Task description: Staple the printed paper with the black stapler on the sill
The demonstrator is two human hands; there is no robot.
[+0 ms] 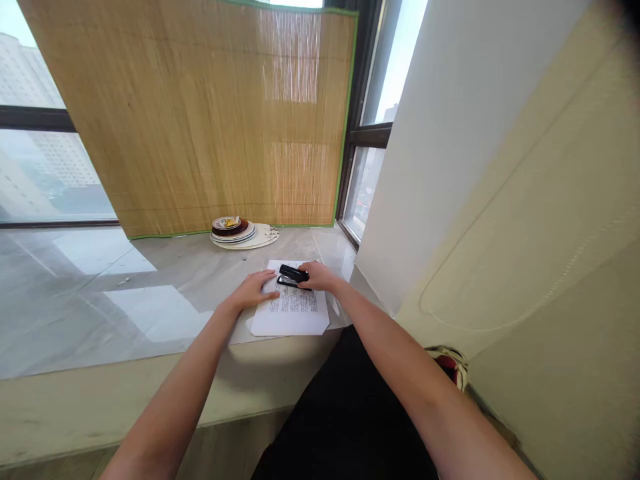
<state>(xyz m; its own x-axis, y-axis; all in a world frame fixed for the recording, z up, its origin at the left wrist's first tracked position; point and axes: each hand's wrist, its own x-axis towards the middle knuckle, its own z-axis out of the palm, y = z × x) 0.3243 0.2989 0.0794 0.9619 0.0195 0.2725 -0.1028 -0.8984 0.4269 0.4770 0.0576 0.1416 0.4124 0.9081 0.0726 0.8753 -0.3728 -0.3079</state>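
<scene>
A white printed sheet of paper [293,313] lies on the marble window ledge [100,300] in front of me. My left hand [255,289] rests flat on the paper's left edge with its fingers stretched out. My right hand [316,275] is wrapped round the back end of a black stapler [293,275]. The stapler sits on the upper part of the paper, pointing left.
A stack of plates [235,232] stands farther back on the ledge, in front of a bamboo blind [200,113] leaning on the window. A white wall [450,133] rises at the right. A cream cushion [550,267] fills the right side.
</scene>
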